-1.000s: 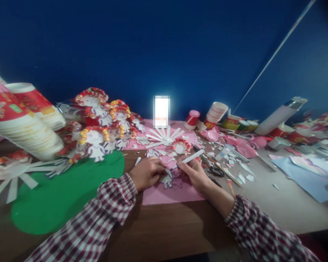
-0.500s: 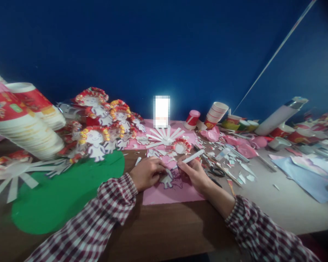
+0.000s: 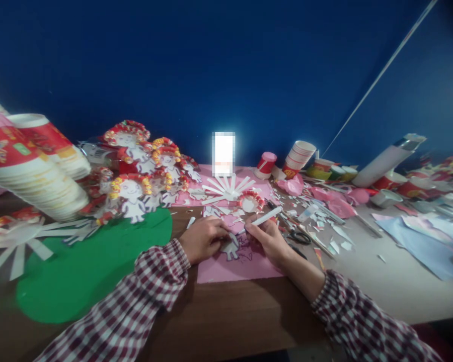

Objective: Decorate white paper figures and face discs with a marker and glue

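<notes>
Sm. white paper cutout, dark-outlined, is on the pink sheet at front ctr. of the table; lower part shows, upper part's mostly under the L hand. L fingers are bent over it; can't tell if they pinch it or just press. R hand has thumb & fingers clamped on a white pen, slanting up to the R w/ its lower end nr. the cutout; can't tell if the tip touches. Dark lines mark the sheet just R of the cutout. Both sleeves are dark red/white check.

Just beyond the hands: red-rimmed ring, then spoked white paper. R of the R hand: dark-handled scissors, lots of paper scraps, then blue paper farther R. L of the L hand: green sheet, w/ paper figures in red/yellow curls at its far edge; tilted cup stacks far L. Red cup nr. the blue wall in bkgd.
</notes>
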Demonstrator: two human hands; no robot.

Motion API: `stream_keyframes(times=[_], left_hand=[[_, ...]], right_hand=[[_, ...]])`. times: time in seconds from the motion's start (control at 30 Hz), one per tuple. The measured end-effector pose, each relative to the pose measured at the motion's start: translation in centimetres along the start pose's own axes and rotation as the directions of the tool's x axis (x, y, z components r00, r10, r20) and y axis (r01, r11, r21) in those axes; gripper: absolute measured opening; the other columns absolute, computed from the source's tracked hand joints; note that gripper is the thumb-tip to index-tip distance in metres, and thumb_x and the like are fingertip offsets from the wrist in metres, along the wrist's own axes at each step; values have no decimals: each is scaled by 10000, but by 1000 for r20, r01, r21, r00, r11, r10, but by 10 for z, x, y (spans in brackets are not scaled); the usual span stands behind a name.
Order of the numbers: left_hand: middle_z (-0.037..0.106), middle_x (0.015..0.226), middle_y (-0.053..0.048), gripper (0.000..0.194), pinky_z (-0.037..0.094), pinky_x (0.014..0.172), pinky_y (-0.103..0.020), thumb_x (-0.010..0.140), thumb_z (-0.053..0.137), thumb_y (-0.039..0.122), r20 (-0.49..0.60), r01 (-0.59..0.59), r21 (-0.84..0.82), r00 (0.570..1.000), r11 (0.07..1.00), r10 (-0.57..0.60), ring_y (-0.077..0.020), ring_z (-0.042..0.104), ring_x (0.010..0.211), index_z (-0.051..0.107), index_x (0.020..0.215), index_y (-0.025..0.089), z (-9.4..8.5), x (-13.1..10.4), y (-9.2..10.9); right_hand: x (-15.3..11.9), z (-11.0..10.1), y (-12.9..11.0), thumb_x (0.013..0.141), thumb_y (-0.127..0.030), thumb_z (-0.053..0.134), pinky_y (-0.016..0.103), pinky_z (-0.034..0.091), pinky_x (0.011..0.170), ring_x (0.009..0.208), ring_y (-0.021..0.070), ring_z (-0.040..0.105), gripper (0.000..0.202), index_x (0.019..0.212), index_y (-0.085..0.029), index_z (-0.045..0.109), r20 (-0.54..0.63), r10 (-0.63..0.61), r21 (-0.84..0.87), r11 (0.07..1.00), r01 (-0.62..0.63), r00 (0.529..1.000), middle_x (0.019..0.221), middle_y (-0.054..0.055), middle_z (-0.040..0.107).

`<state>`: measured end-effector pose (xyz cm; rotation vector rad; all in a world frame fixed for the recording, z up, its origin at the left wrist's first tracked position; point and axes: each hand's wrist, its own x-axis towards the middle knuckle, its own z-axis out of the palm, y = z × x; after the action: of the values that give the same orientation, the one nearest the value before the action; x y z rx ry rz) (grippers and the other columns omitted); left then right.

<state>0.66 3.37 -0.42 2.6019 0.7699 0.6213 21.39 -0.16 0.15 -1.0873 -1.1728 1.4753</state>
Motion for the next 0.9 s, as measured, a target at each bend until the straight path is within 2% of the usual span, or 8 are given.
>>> stream_keyframes(times=[0.9], left_hand=[[674, 1035, -31, 280, 446, 874, -336, 762, 530, 99, 2, -1, 1, 1000, 1000, 1, -188, 571, 969, 703, 950, 213, -1, 0, 0]], right_hand=[[0, 0, 2, 765, -439, 673, 183, 220, 382, 414, 48, 320, 302, 783, -178, 521, 1, -17, -13, 1000, 17, 1000, 529, -67, 450]])
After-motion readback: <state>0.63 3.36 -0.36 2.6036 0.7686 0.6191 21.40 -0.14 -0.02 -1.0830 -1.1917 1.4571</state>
